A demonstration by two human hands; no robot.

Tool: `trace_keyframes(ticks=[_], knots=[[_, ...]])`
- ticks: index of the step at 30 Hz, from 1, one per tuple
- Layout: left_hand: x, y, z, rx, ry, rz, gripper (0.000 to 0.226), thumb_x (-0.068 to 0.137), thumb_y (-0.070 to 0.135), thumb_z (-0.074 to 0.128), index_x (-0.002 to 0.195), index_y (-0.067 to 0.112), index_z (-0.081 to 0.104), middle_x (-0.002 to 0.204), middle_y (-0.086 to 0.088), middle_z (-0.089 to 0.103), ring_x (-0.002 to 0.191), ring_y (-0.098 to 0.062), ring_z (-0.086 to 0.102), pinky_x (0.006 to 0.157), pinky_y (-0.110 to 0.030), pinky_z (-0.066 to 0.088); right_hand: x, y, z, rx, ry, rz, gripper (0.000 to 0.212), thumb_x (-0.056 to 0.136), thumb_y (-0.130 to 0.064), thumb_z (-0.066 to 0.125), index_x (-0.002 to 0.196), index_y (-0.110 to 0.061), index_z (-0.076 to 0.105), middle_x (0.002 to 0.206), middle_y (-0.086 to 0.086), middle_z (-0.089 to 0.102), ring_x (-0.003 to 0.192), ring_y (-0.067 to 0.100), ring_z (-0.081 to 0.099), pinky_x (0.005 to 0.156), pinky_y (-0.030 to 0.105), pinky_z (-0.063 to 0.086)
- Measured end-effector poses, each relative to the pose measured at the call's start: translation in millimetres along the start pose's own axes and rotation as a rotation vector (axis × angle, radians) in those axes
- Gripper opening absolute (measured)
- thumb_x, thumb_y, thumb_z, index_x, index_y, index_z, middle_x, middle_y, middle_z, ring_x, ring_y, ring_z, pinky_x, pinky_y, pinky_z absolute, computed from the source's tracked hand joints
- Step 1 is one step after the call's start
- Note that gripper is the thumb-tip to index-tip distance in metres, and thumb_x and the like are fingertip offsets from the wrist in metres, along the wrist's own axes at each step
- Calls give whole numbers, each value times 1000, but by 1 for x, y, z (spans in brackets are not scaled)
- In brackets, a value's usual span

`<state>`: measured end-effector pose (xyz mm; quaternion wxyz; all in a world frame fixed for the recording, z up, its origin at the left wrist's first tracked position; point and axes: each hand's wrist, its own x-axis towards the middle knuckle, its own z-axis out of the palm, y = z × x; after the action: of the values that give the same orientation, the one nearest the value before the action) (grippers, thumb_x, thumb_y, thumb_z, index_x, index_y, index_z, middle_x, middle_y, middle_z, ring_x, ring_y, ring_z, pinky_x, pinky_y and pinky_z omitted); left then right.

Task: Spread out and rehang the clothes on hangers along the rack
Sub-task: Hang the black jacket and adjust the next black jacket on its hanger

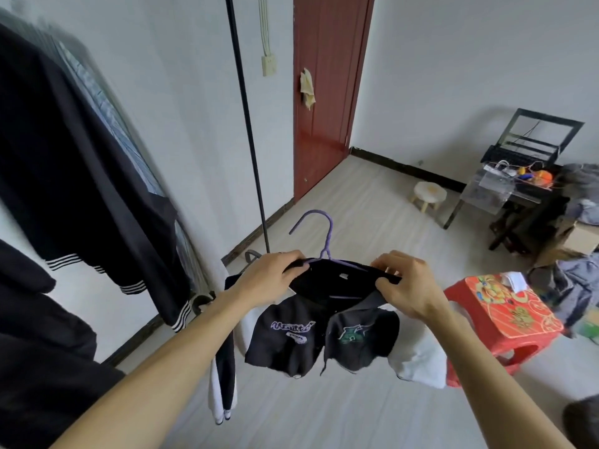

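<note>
A pale floor (340,202) runs back to a red-brown door (324,92), with a red stool (505,314) at right and a black rack pole (246,124) upper centre beside dark clothes (74,157) hanging at left. At centre frame a black-and-white jacket (291,341) hangs on a purple hanger (324,241). The left hand (269,280) and right hand (408,283) have their fingers (382,264) closed on the jacket's collar at either side of the hook.

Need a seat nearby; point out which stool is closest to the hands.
The red plastic stool, just beside the right hand. The small pale round stool stands farther off, near the door.
</note>
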<state>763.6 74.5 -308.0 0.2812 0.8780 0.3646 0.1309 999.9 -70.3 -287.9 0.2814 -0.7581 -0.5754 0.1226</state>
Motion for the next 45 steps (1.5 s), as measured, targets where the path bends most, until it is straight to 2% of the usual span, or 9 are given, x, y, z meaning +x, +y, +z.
trace_keyframes(ticks=[4,7,10,16,23,27,31,38,45], knots=[[-9,-6,-4,39,12,-24,23,100,38,47,109,26,64,81,7,66,72,-12,60,71,-41,51,-7,16,10,-78,-141,4,5,80,-40,59,85,-41,60,76,-17,57,73,9,55,68,31,49],[-23,-18,-6,5,-70,-78,27,100,41,47,117,29,64,99,9,70,78,2,60,80,-28,51,-11,15,20,-29,-208,36,20,86,-35,64,68,-35,55,64,-11,57,64,8,55,62,29,46],[-42,-26,-9,-48,-125,-193,27,101,40,46,118,28,64,84,13,63,66,-1,53,62,-13,39,-6,2,29,43,-275,68,23,86,-37,65,69,-23,59,62,-4,60,64,13,58,62,33,47],[-78,-56,-29,-91,-31,-389,29,97,45,51,117,31,66,88,13,67,78,-2,60,72,-20,44,13,-46,45,35,-364,-30,30,84,-49,61,72,-22,56,61,-4,59,64,15,57,63,36,48],[-146,-76,-91,16,175,-571,34,90,34,63,123,36,58,115,10,60,110,-9,57,96,-33,49,22,-129,58,116,-473,-218,35,89,-41,61,64,-20,50,56,-4,53,57,10,50,57,28,37],[-183,-62,-131,163,347,-617,37,91,33,61,127,38,53,128,11,53,118,-11,51,97,-38,48,25,-167,61,194,-533,-284,33,92,-40,57,71,-14,54,62,-4,55,59,11,52,59,28,37],[-206,-41,-181,453,629,-562,38,91,25,60,128,31,57,135,9,51,117,-15,52,91,-33,50,30,-213,63,312,-575,-316,29,94,-40,51,78,-16,58,70,-3,61,66,12,56,62,30,41],[-223,-25,-265,917,995,-663,52,83,22,62,135,27,55,151,-11,39,139,-31,36,113,-50,32,52,-311,64,532,-573,-356,22,95,-26,46,80,-10,47,75,3,51,70,18,48,66,32,39],[-236,-28,-322,569,1120,-883,79,86,26,59,153,33,19,163,-8,8,148,-33,15,116,-50,29,78,-406,55,735,-540,-358,19,92,-13,43,74,-13,41,66,0,43,60,15,40,58,29,34]])
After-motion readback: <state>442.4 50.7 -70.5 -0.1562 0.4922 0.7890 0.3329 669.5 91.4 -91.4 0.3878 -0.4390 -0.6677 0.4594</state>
